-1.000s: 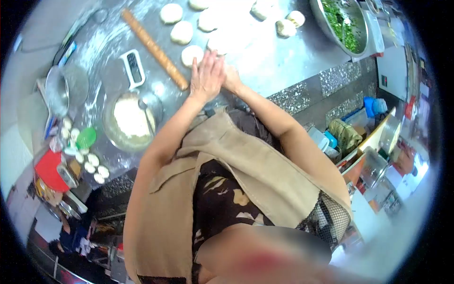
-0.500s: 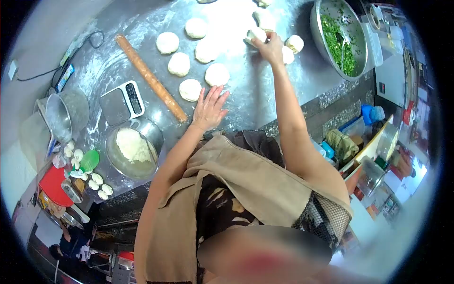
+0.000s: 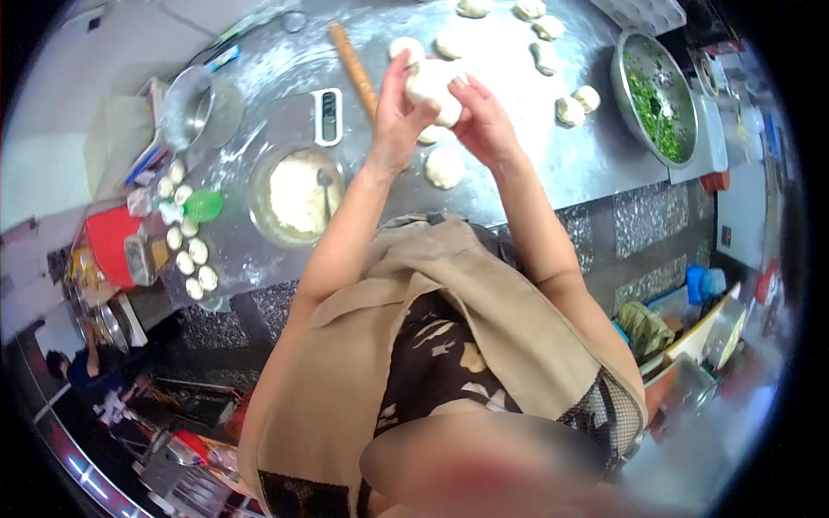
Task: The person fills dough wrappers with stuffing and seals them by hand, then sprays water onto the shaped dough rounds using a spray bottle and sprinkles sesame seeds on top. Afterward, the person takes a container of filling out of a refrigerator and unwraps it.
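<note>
A round, flattened piece of white dough [image 3: 432,93] is held up between my hands, above the floured steel table. My left hand [image 3: 397,121] grips its left edge, fingers behind and thumb towards me. On the opposite edge, my right hand [image 3: 484,116] pinches it with thumb and fingers. Dough balls surround them on the table: one [image 3: 445,168] just below my hands, another [image 3: 406,50] above my left fingers, and one [image 3: 449,43] behind the held piece. Part of a further ball [image 3: 430,135] shows beneath it. A wooden rolling pin [image 3: 350,65] lies left, its near end behind my left hand.
A kitchen scale [image 3: 328,116] and a metal bowl [image 3: 257,203] with a white mass and spoon stand left. Several egg-like white pieces [image 3: 198,251] lie by a green object [image 3: 204,205]. At right, a large bowl [image 3: 620,99] holds chopped greens. Another person [image 3: 86,367] is lower left.
My right hand has come back from the dough on the right, and my left hand has lifted off the table. Both now hold one dough piece together. The view has shifted.
</note>
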The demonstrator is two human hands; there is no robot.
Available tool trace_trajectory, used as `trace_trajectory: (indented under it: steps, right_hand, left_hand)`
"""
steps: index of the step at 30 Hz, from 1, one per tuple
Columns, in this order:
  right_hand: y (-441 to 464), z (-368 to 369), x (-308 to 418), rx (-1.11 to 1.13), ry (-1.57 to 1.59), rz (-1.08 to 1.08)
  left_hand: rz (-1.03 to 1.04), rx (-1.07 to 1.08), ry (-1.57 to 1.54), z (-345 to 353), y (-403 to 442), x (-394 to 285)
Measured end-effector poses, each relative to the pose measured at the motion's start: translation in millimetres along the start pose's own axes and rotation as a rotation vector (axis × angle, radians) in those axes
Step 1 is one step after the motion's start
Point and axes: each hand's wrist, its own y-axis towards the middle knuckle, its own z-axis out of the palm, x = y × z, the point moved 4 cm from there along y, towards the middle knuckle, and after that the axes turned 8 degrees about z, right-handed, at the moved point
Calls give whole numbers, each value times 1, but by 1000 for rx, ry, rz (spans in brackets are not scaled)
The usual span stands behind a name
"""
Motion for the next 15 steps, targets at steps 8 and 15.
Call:
trace_trajectory:
  steps: [8,15]
  right_hand:
    - [-30,111,-51,-72,-625,-635]
    - [-33,152,-65,4,-600,-605]
  left_hand:
    - [321,-388,48,-6,-44,-103]
    - [439,-266,87,-17,-64,-158]
